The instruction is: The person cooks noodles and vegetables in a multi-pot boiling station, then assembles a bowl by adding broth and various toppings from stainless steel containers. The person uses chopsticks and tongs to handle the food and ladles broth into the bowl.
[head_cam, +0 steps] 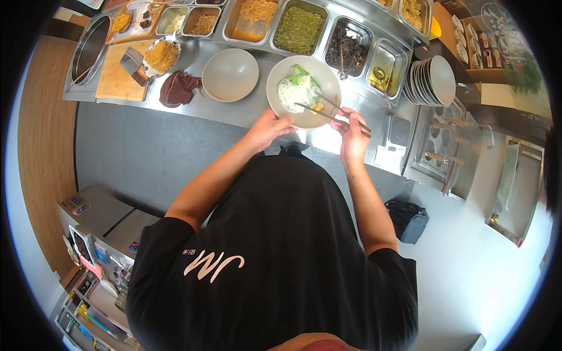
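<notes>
My left hand grips the near left rim of a grey bowl, its thumb over the edge. White noodles, green leafy vegetable pieces and a small yellow lump lie in the bowl. Dark chopsticks are in my right hand, tips down among the noodles; this hand is also close against the bowl's right rim. Another grey bowl, with nothing in it, stands to the left, beside a crumpled brown cloth.
Steel food pans, one with chopped greens, line the counter's back. A cleaver lies on a wooden board beside a patterned bowl of yellow crumbly food. Rightward are stacked bowls, a scale and a noodle boiler.
</notes>
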`<state>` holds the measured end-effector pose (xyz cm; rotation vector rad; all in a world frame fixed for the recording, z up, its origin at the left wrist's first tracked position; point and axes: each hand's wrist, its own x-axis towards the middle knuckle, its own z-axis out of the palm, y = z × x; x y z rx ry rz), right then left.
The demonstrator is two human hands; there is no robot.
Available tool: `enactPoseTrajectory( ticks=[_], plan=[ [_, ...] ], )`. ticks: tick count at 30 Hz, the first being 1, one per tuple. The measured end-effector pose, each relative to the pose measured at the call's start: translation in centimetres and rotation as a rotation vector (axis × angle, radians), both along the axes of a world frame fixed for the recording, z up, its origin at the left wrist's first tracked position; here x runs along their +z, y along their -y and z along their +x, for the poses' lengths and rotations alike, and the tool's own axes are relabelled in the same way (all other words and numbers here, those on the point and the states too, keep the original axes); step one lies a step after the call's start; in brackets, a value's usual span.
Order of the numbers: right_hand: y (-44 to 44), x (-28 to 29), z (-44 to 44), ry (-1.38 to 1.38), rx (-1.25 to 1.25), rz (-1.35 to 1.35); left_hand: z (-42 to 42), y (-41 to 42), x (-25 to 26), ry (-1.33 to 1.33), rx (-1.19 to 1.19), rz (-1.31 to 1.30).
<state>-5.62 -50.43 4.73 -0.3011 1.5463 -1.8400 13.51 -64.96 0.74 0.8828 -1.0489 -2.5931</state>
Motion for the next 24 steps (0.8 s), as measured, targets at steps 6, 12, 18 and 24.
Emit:
enactPoseTrajectory(
  ticks=[6,12,18,24],
  plan=[
    [-0.2,-2.5,-3.0,0.326,-0.199,0.048,0.5,0.9,-0.9,0.074,-0.041,-0.067],
    [-0.1,-2.8,-2.6,0.34,-0.058,0.122,0.8,1.0,-0.8,0.055,-0.105,-0.034],
    [1.0,-1.7,-2.6,0.226,-0.061,0.09,1.1,1.5,-0.6,0.06,-0.077,-0.01],
    [4.0,4.7,-1.9,-0.129,0.103,0.074,2.2,2.7,-0.7,0.017,-0.027,0.095]
  ],
)
